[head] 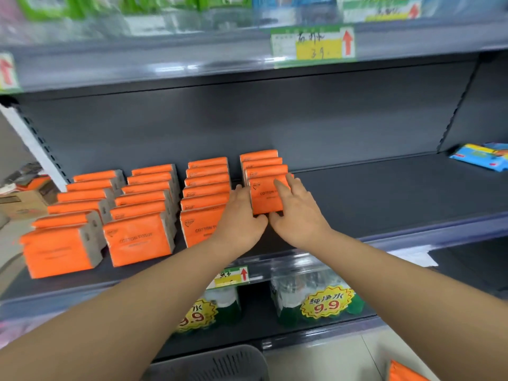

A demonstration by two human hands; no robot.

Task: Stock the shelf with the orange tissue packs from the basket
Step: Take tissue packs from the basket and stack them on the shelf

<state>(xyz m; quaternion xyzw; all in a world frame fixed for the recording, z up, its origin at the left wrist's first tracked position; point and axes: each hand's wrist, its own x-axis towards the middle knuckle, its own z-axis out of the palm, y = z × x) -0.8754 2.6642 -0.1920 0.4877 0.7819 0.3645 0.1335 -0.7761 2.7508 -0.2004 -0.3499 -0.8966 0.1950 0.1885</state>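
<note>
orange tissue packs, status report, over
Left hand and right hand both grip the front pack of the fourth row. Pack upright on the shelf. Blue packs far right, out of the way.

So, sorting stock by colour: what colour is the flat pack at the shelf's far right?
Mostly blue pack, yellow and red touches; head view.

Left forearm (137, 298) and right forearm (398, 270): bare, reaching forward and converging toward the middle of the view. Wrists roughly in line with the forearms.

Left hand (242, 215): back toward the camera, fingers curled against the left edge of one orange tissue pack (268, 199), thumb at its lower edge.

Right hand (298, 210): back toward the camera, fingers spread over the pack's front and right side, thumb at its lower edge.

The two thumbs lie just beside each other.
</note>
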